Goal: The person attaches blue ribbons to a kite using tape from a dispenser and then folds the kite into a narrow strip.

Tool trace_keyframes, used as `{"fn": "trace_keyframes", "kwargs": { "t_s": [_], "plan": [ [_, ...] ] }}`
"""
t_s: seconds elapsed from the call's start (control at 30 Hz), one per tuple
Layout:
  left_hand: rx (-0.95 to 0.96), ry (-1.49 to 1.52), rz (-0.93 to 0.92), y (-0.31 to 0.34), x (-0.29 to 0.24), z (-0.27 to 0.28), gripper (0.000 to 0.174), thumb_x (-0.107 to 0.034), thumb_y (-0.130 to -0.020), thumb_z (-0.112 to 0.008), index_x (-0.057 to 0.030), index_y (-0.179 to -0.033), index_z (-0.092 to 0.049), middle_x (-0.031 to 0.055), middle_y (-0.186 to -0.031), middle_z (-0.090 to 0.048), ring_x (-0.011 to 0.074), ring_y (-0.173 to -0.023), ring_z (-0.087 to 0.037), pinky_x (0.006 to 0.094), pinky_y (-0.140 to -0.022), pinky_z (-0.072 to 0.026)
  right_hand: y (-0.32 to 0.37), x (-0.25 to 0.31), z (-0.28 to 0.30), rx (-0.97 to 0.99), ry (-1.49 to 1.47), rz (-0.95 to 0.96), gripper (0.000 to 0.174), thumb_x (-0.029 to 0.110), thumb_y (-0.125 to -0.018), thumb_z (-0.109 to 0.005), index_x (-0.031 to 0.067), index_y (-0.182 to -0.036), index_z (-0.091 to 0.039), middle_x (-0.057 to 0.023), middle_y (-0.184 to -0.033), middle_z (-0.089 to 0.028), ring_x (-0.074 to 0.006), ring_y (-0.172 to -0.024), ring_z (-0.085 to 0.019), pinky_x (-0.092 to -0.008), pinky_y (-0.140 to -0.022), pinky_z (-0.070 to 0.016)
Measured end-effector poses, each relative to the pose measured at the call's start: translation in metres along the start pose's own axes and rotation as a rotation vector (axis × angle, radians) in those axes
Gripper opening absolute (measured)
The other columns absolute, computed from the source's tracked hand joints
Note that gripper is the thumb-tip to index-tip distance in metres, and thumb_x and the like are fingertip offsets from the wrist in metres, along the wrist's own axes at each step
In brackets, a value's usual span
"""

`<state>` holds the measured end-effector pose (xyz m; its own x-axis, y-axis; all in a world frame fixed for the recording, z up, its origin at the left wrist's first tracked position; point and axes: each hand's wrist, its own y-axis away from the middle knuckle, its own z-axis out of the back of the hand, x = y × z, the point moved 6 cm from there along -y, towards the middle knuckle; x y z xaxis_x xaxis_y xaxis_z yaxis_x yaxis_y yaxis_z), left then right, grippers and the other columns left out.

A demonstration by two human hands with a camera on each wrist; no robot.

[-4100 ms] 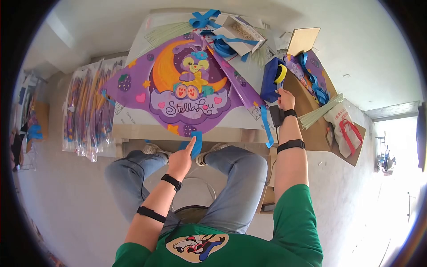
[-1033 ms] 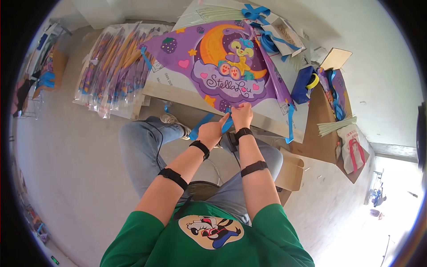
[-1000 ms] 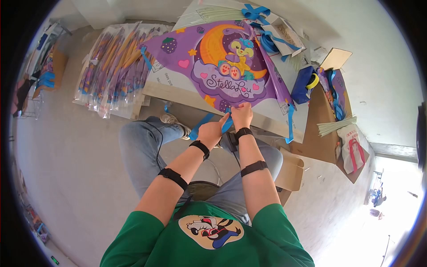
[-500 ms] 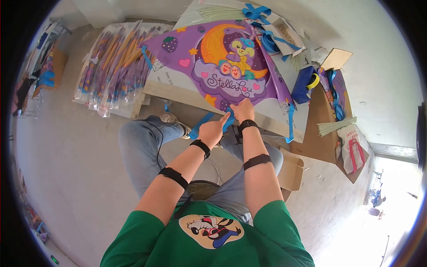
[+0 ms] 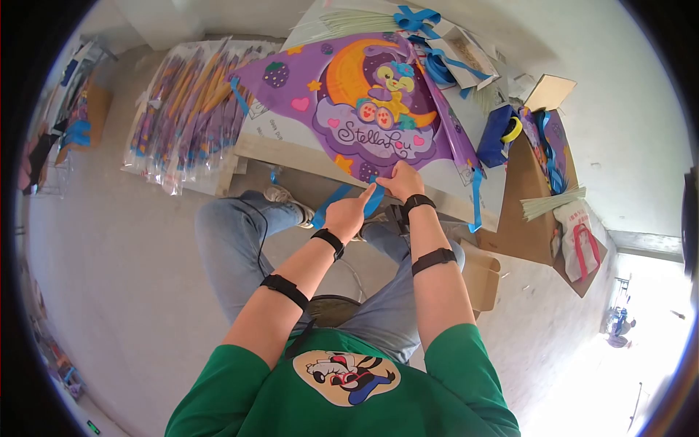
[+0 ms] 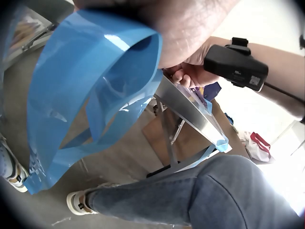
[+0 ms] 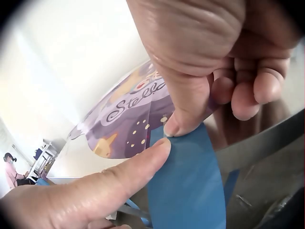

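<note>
A purple kite (image 5: 291, 84), printed with a moon, a cartoon animal and "StellaLou", lies on the table. At its lower edge both hands meet on a blue plastic ribbon (image 7: 186, 186). My left hand (image 5: 346, 216) grips the ribbon, its straight thumb lying along it; the ribbon (image 6: 62, 81) hangs below in a loop in the left wrist view. My right hand (image 5: 404, 182) pinches where the ribbon overlaps the kite, thumb on top, other fingers curled beneath the edge. In the right wrist view, both thumb tips press side by side on the ribbon's end.
A blue tape dispenser (image 5: 495, 138) stands at the table's right. Beyond are a cardboard box (image 5: 517, 218), thin pale sticks (image 5: 553, 203) and a white bag (image 5: 579, 237). Bagged kites (image 5: 196, 116) lie to the left. More blue ribbon (image 5: 437, 69) and a white box (image 5: 466, 58) sit at the back.
My right hand has come from the tape dispenser to the kite's lower edge, joining the left on the ribbon. Over the last second it slid slightly right, its thumb coming down on the ribbon.
</note>
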<state>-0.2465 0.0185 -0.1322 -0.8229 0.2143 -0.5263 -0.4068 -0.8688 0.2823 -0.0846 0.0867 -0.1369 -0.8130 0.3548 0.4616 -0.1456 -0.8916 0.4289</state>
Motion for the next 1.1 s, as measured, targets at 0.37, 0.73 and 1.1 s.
{"fn": "trace_keyframes", "kwargs": {
  "t_s": [0.37, 0.73, 1.1],
  "plan": [
    [-0.210, 0.256, 0.026, 0.018, 0.014, 0.014, 0.057, -0.006, -0.091, -0.043, -0.0198, -0.145, -0.033, 0.0122, -0.074, -0.064, 0.0307, -0.067, -0.061, 0.0416, -0.061, -0.0477, 0.005, -0.022, -0.005, -0.028, -0.633, -0.103, 0.037, 0.030, -0.075, -0.078, 0.0016, -0.081, -0.055, -0.0081, -0.069, -0.063, -0.0180, -0.061, -0.064, -0.0301, -0.055, -0.0505],
    [-0.609, 0.920, -0.219, 0.093, -0.030, 0.087, 0.052, -0.007, -0.097, -0.047, -0.0048, -0.145, -0.027, 0.0063, -0.093, -0.062, 0.0082, -0.073, -0.054, 0.0225, -0.067, -0.0447, 0.188, 0.049, -0.038, 0.421, -1.707, -0.090, 0.023, 0.027, -0.097, -0.055, 0.0044, -0.102, -0.060, -0.0025, -0.087, -0.064, -0.0087, -0.077, -0.060, -0.0219, -0.066, -0.0468],
    [-0.357, 1.042, -0.194, 0.125, -0.070, 0.081, 0.053, -0.012, -0.095, -0.056, -0.0047, -0.141, -0.032, 0.0054, -0.107, -0.058, 0.0060, -0.072, -0.051, 0.0211, -0.065, -0.0449, 0.206, 0.031, 0.020, -0.076, -1.685, 0.110, 0.011, 0.008, -0.091, -0.062, 0.0029, -0.101, -0.062, 0.0004, -0.087, -0.064, -0.0047, -0.071, -0.055, -0.0192, -0.062, -0.0424]
  ]
}}
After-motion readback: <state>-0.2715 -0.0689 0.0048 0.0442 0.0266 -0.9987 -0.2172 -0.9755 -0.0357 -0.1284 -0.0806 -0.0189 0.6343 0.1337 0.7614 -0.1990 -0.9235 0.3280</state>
